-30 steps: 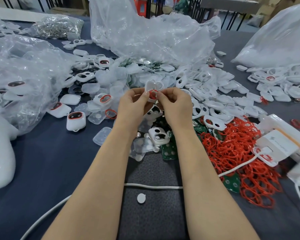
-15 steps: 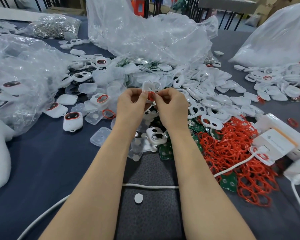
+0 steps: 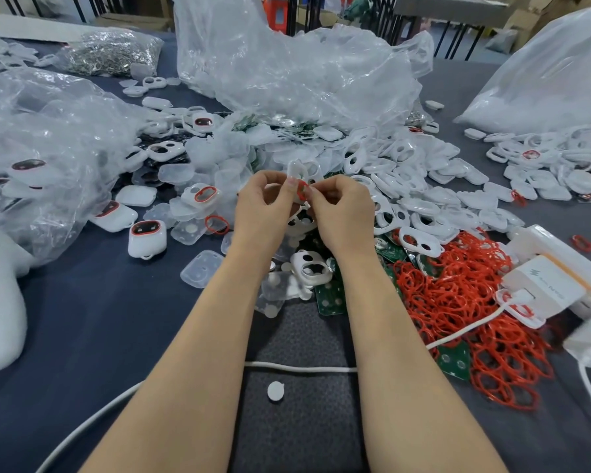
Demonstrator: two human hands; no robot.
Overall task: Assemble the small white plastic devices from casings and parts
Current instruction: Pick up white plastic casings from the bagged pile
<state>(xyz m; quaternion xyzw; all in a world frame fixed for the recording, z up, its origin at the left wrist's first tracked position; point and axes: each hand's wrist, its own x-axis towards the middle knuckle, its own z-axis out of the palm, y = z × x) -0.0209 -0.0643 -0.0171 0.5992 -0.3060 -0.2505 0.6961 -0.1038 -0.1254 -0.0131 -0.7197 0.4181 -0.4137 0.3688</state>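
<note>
Seating the red ring (image 3: 302,190) into the opening of the white casing (image 3: 300,170) looks like the step in hand. It should go best if the ring is worked in bit by bit. Start at one end of the opening and press along the rim with a thumb tip, while the other hand steadies the casing so it does not twist. The ring looks thin and springy, so forcing it all at once could make it pop out or kink. A last rub around the edge would show whether it sits flush, as on the finished device (image 3: 146,238) lying to the left on the worktop (image 3: 82,319).

Both forearms reach straight forward, and the hands meet above the loose casings (image 3: 406,186), lifted clear of the worktop. The left hand (image 3: 263,206) has its fingers curled, with thumb and forefinger pinching the lower part of the casing, whose upper end stands up above the fingertips. The right hand (image 3: 342,213) is curled the same way. Its thumb and forefinger nip the ring against the casing, though the fingers hide how much of the ring is already in. The two thumbs nearly touch. More rings lie in the heap of red rings (image 3: 458,302) near the right forearm, beside some green boards (image 3: 330,297).
</note>
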